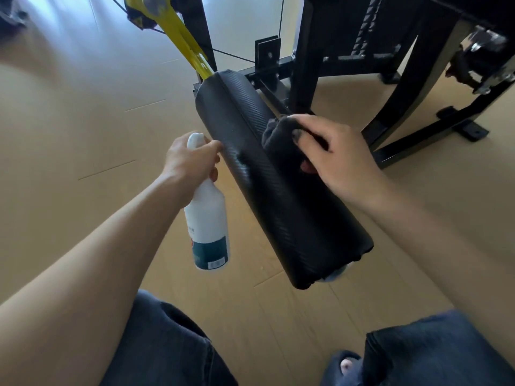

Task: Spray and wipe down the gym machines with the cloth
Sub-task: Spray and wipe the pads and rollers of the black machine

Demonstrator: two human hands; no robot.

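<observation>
A long black roller pad (pixel 289 207) with a carbon-weave skin runs from the yellow arm (pixel 178 32) at the top toward me. My right hand (pixel 334 154) grips a dark cloth (pixel 278 135) and presses it on the pad's upper right side. My left hand (pixel 192 160) grips the neck of a white spray bottle (pixel 207 218) just left of the pad, nozzle end close to the pad's surface. The bottle hangs down with a teal label at its bottom.
The machine's black steel frame (pixel 404 93) and floor feet stand at the upper right, with a thin cable (pixel 280 23) behind the pad. Pale wooden floor (pixel 83 135) spreads to the left. My knees in dark jeans (pixel 167 349) and a slippered foot (pixel 345 366) fill the bottom.
</observation>
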